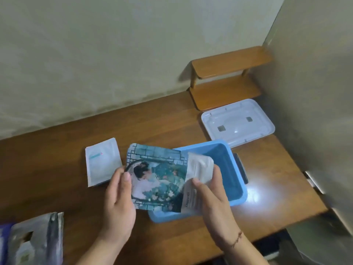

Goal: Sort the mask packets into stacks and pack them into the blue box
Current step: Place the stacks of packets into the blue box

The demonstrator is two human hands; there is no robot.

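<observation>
Over the blue box (pixel 227 163), held packets (pixel 158 178) hide its near-left corner.

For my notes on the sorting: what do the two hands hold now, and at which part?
Left hand pinches the illustrated mask packet at its left edge; right hand grips the white packet at its lower part.

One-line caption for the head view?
Both hands hold illustrated teal mask packets and a white packet over the open blue plastic box.

single head-worn wide-angle cam, looking forward and down over the wooden desk (pixel 172 121), pretty close to both hands, left hand (pixel 116 203) and right hand (pixel 214 197) low centre, wall corner just beyond the fingertips
</observation>
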